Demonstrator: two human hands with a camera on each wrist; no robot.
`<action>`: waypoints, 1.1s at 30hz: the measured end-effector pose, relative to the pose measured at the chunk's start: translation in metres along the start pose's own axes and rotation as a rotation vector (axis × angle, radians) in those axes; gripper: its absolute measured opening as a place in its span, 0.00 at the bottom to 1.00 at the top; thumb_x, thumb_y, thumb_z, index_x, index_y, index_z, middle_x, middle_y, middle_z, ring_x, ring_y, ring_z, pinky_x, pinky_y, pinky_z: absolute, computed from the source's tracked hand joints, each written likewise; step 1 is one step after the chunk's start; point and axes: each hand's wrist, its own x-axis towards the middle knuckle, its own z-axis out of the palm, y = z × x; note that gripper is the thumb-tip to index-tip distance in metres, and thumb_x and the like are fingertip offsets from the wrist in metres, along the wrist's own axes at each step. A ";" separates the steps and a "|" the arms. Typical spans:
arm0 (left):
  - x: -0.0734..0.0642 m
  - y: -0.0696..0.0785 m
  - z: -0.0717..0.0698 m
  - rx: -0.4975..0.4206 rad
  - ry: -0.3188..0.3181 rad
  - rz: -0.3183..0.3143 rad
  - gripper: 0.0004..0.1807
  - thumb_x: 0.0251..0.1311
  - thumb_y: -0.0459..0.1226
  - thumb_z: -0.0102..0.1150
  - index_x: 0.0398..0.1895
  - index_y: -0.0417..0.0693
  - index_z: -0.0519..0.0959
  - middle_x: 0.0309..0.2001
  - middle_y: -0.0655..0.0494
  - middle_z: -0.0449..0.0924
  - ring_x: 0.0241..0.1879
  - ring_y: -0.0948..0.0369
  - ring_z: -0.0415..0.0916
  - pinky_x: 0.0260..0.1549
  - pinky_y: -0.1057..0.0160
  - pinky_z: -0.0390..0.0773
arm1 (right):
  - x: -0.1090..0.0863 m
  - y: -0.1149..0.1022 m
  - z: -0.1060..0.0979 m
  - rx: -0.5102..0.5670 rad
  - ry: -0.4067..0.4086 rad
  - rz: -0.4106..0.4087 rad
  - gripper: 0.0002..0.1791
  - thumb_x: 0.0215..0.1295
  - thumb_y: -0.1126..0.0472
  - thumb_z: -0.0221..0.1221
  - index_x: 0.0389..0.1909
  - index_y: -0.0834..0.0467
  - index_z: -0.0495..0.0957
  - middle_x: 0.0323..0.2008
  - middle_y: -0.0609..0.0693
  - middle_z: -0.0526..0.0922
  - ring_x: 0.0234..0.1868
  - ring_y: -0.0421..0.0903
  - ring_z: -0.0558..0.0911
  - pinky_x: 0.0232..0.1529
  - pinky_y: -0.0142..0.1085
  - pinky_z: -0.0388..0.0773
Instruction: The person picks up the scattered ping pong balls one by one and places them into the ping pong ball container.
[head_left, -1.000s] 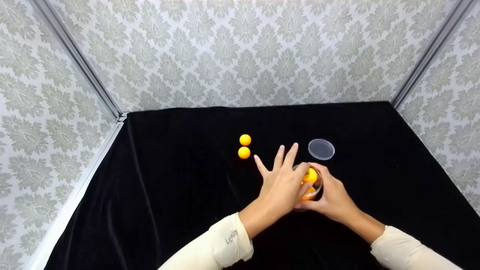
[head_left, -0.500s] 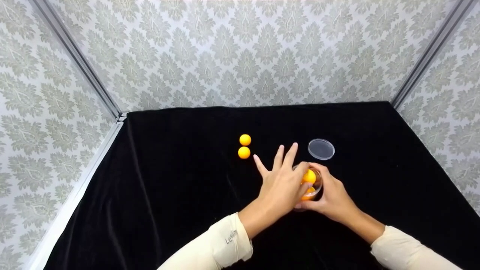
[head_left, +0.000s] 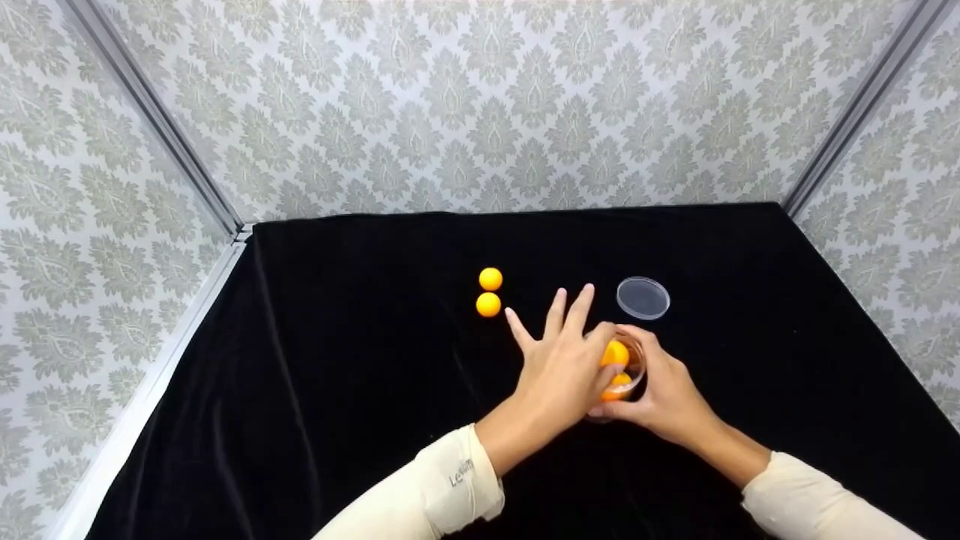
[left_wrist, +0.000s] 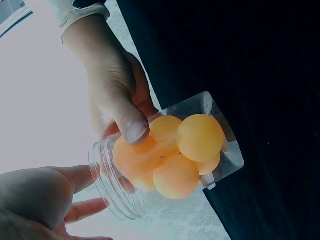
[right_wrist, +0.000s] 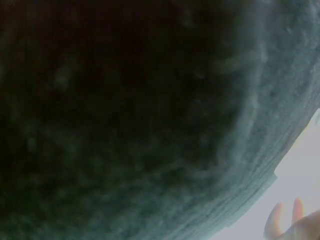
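Observation:
A clear jar [left_wrist: 215,102] with several orange balls [left_wrist: 176,176] inside is gripped by my right hand [head_left: 675,394]. In the left wrist view, that hand's thumb [left_wrist: 134,127] presses on the jar's side, close below the threaded neck. At the jar's mouth is my left hand [head_left: 555,382]. Its thumb and index finger bend into the opening, on either side of an orange ball [head_left: 616,353], while the other fingers stretch out straight. I cannot tell whether they pinch that ball. The right wrist view is mostly a dark blur.
Two more orange balls [head_left: 489,292] lie on the black cloth [head_left: 360,337] left of the jar. Beyond the jar lies a round clear lid [head_left: 643,298]. Patterned walls [head_left: 495,112] stand behind and at both sides of the covered table.
The ball in the jar's mouth has shifted slightly left, toward my left hand, and its dark mark has turned out of sight. My hands and the jar stay nearly still.

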 end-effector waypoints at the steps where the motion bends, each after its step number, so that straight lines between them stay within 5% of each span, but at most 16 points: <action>1: 0.000 -0.001 0.000 -0.001 -0.001 -0.003 0.20 0.62 0.57 0.67 0.54 0.65 0.79 0.79 0.52 0.59 0.77 0.45 0.58 0.58 0.14 0.53 | 0.000 0.000 0.000 -0.004 -0.001 0.003 0.61 0.34 0.36 0.81 0.73 0.44 0.64 0.63 0.42 0.80 0.57 0.41 0.82 0.59 0.26 0.74; 11: 0.006 -0.012 -0.004 -0.017 0.008 -0.038 0.21 0.65 0.55 0.64 0.57 0.63 0.79 0.79 0.51 0.59 0.78 0.44 0.58 0.58 0.14 0.51 | 0.000 -0.001 0.000 -0.009 -0.008 0.016 0.62 0.33 0.37 0.82 0.72 0.53 0.65 0.61 0.45 0.81 0.56 0.42 0.83 0.57 0.43 0.80; 19: 0.017 -0.030 -0.007 -0.078 0.000 -0.112 0.20 0.67 0.55 0.61 0.59 0.62 0.78 0.80 0.52 0.57 0.78 0.43 0.55 0.60 0.14 0.46 | 0.000 0.000 0.000 -0.003 0.011 0.021 0.62 0.31 0.38 0.83 0.72 0.51 0.66 0.58 0.43 0.83 0.55 0.42 0.83 0.58 0.28 0.75; 33: 0.030 -0.069 0.000 -0.092 0.003 -0.230 0.22 0.67 0.52 0.63 0.62 0.60 0.77 0.80 0.52 0.58 0.78 0.42 0.55 0.61 0.14 0.41 | 0.000 0.000 0.002 -0.012 0.025 0.016 0.62 0.30 0.38 0.84 0.71 0.49 0.66 0.58 0.44 0.83 0.55 0.43 0.83 0.59 0.23 0.71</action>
